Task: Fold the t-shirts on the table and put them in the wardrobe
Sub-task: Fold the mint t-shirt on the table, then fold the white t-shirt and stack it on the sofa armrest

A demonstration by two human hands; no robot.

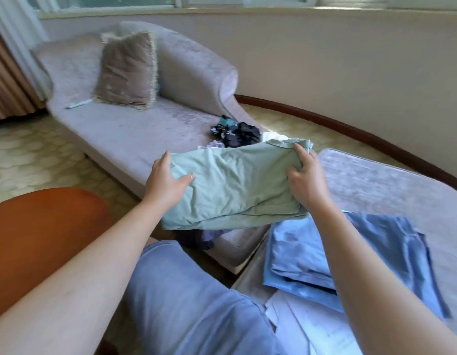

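A folded mint-green t-shirt (237,185) is held up in front of me, above the end of the chaise. My left hand (168,181) grips its left edge, thumb on top and fingers beneath. At the right edge, my right hand (307,178) grips the cloth with curled fingers. A blue t-shirt (312,262) lies folded on the grey padded surface (376,185) at the right, partly under my right forearm. A heap of dark and patterned clothes (235,133) sits on the chaise just behind the green shirt.
A grey chaise longue (125,129) with a brown cushion (127,70) runs from the left back to the middle. An orange rounded seat (43,234) is at the lower left. White cloth (299,326) lies at the bottom right. A curved wall and a dark skirting (350,124) close off the right.
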